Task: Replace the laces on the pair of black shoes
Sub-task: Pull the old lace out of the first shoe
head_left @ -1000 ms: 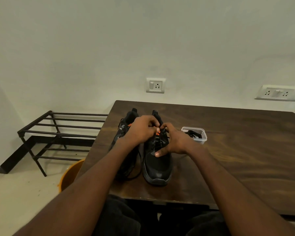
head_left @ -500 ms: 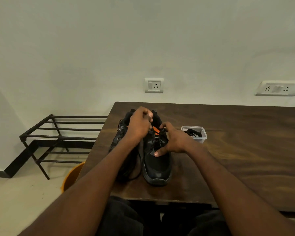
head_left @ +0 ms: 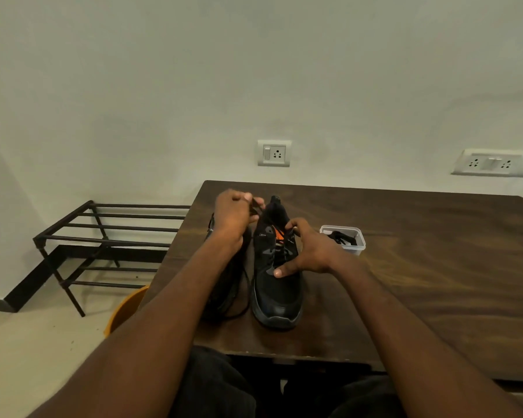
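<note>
Centrally, the right-hand black shoe [head_left: 277,285] stands upright on the dark wooden table [head_left: 420,267], toe toward the near edge, heel toward the far wall. It has a smooth rounded toe cap, a matte fabric upper and a bright orange patch on its tongue. A thin black lace [head_left: 255,210] rises from its upper eyelets, up and to the left, into the left hand [head_left: 233,217]. That hand is raised over the far part of the shoes, knuckles up, with fingers curled into a loose fist and the lace pinched at the fingertips. The right hand [head_left: 310,251] grips the shoe from its right side: the thumb lies across the laced area toward the toe, while the curled fingers press at the tongue near the orange patch. Both forearms reach in bare from the near edge.

Just left of this shoe, touching or nearly so, sits the second black shoe [head_left: 227,285], mostly hidden under the left forearm; a loose dark lace loops on the table by its toe.

To the right, near but apart from the shoes, a small clear plastic tub [head_left: 343,239] with rounded corners holds a tangle of black laces.

Left of the table, a black metal rack [head_left: 103,236] of thin round bars stands on the pale floor, and part of an orange round bucket [head_left: 124,309] shows beside the table's near-left corner. Two white socket plates are mounted on the plain pale wall.
</note>
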The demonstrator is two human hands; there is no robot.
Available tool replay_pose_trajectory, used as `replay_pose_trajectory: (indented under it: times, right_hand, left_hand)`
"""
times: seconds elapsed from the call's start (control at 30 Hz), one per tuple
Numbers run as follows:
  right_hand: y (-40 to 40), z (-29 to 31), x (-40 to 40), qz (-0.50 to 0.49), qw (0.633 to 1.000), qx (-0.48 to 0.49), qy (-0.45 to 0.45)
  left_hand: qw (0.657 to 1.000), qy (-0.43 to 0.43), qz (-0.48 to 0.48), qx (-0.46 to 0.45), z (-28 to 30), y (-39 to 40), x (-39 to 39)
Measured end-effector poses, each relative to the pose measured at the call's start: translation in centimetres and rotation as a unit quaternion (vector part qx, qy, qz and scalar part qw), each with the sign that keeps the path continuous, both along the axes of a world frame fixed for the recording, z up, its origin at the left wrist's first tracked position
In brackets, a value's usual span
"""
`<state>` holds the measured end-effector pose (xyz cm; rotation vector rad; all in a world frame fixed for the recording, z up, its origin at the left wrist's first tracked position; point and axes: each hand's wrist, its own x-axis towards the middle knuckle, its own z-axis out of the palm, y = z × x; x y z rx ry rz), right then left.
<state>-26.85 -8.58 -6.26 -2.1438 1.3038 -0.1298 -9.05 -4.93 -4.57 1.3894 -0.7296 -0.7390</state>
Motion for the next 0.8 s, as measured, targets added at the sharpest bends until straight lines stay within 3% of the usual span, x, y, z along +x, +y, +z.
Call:
replay_pose_trajectory:
  times: [0.03,0.1,0.17,0.23,0.3,0.37,0.53,0.63,0.7,0.8]
  right_hand:
    - [0.0,0.0,0.1,0.002,1.0,-0.002,0.002]
    - [0.1,0.0,0.4,0.004,1.0,-0.011,0.012]
    - [0.1,0.1,0.5,0.003,1.0,-0.019,0.017]
    - [0.1,0.1,0.5,0.004,1.0,-0.021,0.016]
    - [0.1,0.1,0.4,0.003,1.0,-0.021,0.015]
    - [0.0,0.0,0.3,0.001,1.0,-0.022,0.016]
    - [-0.1,-0.1,0.3,-0.003,1.0,0.009,-0.018]
    - [-0.2,-0.1,0.3,0.013,1.0,0.009,-0.021]
    - [-0.2,-0.2,0.6,0.027,0.999,0.001,-0.03]
    - [-0.2,-0.5,1.4,0.015,0.994,-0.091,-0.06]
  left_hand:
    - [0.998,0.053,-0.011,-0.017,0.4,0.2,-0.1]
    - [0.998,0.005,-0.054,-0.013,0.5,0.7,-0.5]
    - [0.979,-0.18,-0.092,0.019,-0.5,0.5,-0.5]
    - [0.915,-0.377,-0.136,0.052,-1.5,0.0,-0.3]
    - [0.861,-0.476,-0.159,0.08,-1.8,-0.1,-0.3]
    - [0.848,-0.499,-0.147,0.103,-1.6,0.1,-0.1]
    - [0.88,-0.411,-0.185,0.147,-1.5,0.7,1.1]
    - [0.881,-0.407,-0.186,0.151,-0.4,1.3,0.7]
    - [0.861,-0.462,-0.134,0.165,0.5,1.4,1.0]
    - [0.824,-0.524,-0.086,0.199,1.0,1.5,1.3]
